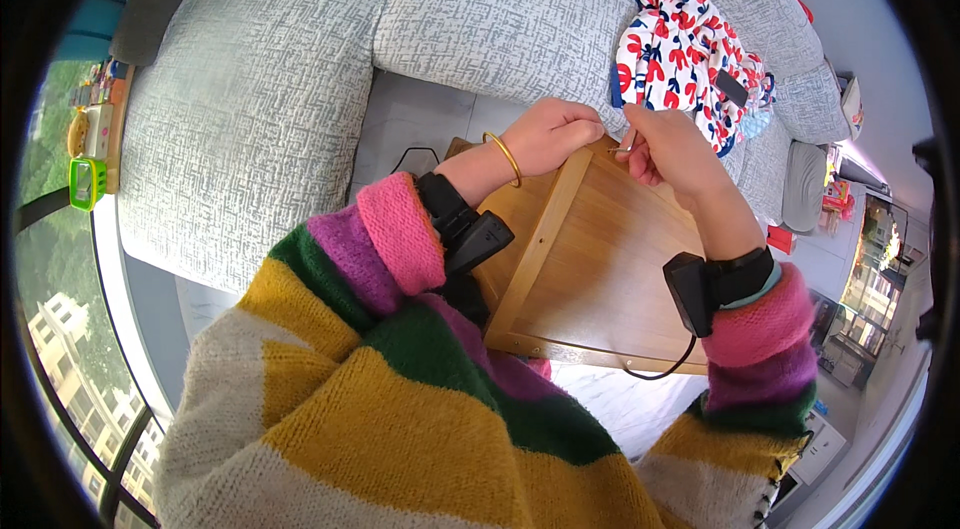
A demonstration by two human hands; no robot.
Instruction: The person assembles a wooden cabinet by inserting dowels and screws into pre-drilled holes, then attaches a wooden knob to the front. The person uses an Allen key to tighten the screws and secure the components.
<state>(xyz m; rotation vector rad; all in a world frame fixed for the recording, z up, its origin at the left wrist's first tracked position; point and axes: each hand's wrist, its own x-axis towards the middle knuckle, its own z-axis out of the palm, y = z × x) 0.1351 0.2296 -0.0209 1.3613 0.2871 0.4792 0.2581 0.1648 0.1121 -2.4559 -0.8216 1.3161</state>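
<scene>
Head view: left hand (556,135) closed around the far left corner of a wooden panel (600,269); right hand (672,151) pinches a small metal tool (627,141) at that far edge. Risk: the tool could slip off, since the panel rests only on the lap and may tilt. Panel centre-right, long axis near-to-far, far end toward the grey sofa (300,59). Patterned bag (685,54) far right.

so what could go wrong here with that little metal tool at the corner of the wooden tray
The right hand pinches the small metal tool close to the left hand, which grips the wooden tray at the same corner; a slip could jab the fingers. The tray looks propped at a tilt rather than lying flat, so it might shift under pressure.
</scene>
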